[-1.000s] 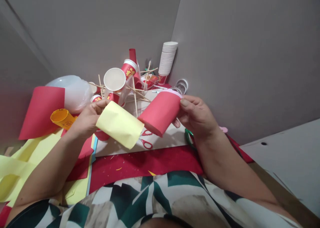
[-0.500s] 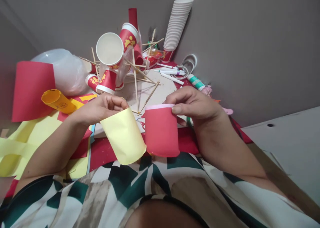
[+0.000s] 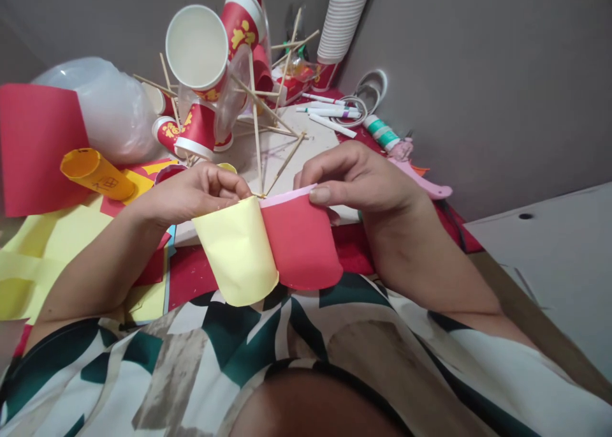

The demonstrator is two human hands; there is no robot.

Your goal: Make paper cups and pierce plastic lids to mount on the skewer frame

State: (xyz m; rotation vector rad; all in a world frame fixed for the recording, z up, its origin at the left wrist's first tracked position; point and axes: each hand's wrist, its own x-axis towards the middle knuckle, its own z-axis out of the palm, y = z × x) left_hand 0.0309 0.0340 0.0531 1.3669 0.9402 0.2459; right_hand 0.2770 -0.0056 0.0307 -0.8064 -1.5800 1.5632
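Note:
My left hand (image 3: 210, 191) pinches the top edge of a pale yellow paper tube (image 3: 236, 252), tilted in front of my chest. A red paper tube (image 3: 303, 239) with a pale pink band along its top hangs from my right hand (image 3: 354, 185), its thumb on the near side. The two tubes lean side by side, and their edges meet or overlap along the middle. Behind them, bamboo sticks joined into a frame (image 3: 282, 121) stand on a pale board (image 3: 320, 134). Parts of my fingers are hidden behind the tubes.
Red paper cups (image 3: 197, 51) are stacked at the back left, beside a clear plastic bag (image 3: 109, 111). An orange paper tube (image 3: 98, 175) lies on coloured paper at left. White markers (image 3: 329, 111) and a tall white cup stack (image 3: 344, 19) are at the back right.
My right hand has moved left and tilted the red tube, closing the gap at its top to the yellow tube. The camera view has shifted, with the background cups now higher and larger.

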